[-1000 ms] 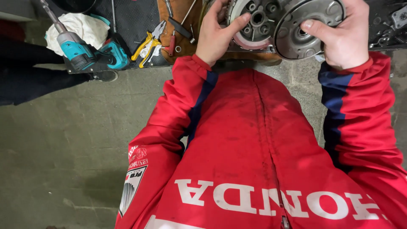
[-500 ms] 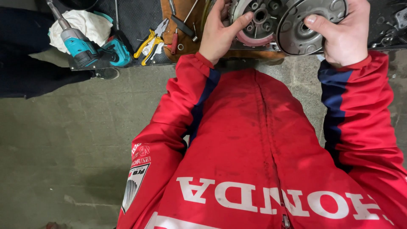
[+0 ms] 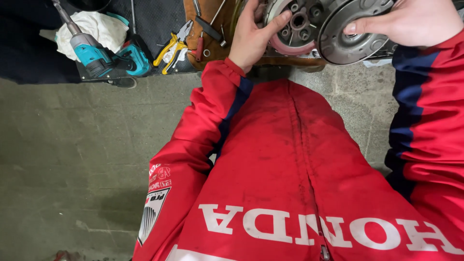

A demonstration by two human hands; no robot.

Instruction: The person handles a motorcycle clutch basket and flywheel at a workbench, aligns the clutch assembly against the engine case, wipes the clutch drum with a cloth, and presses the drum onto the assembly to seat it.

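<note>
At the top of the head view my left hand (image 3: 253, 34) grips the left rim of a round metal clutch assembly (image 3: 295, 24) with a pinkish ring, thumb laid across its face. My right hand (image 3: 411, 21) holds a grey metal disc-shaped drum (image 3: 350, 41) just to its right, thumb pressed on the disc's face. Both parts sit on a brown wooden board (image 3: 212, 43). My red jacket with blue sleeve stripes fills the lower frame.
A teal power driver (image 3: 99, 55) lies on a black mat (image 3: 150, 21) at upper left, next to a white rag (image 3: 94, 26). Yellow-handled pliers (image 3: 171, 46) and small hand tools lie near the board. Grey concrete floor (image 3: 82, 159) spreads to the left.
The view has shifted slightly, so tools and parts sit higher and further right in frame. Both hands keep their hold on the metal parts.
</note>
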